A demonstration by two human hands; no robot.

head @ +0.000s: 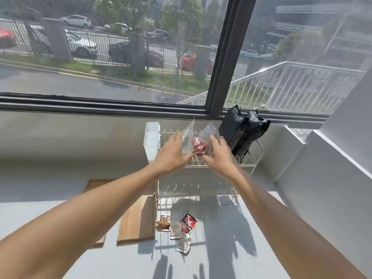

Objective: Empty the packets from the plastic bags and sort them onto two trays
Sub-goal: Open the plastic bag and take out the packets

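Observation:
Both arms reach forward over the upper tier of a white wire rack [201, 165]. My left hand [171, 154] and my right hand [219, 156] each grip a side of a clear plastic bag [198, 135] held upright above the rack. Red and black packets [199, 148] show through the bag's lower part. On the grey counter in front of the rack lie several loose packets [177, 228]: a brown one, silver ones and a red and black one. Two wooden trays [138, 218] lie flat on the counter to the left of the packets.
Two black foil pouches [243, 133] stand in the rack's right end against the window sill. A white plastic holder [152, 141] hangs on the rack's left end. A white wall corner [322, 168] closes off the right side.

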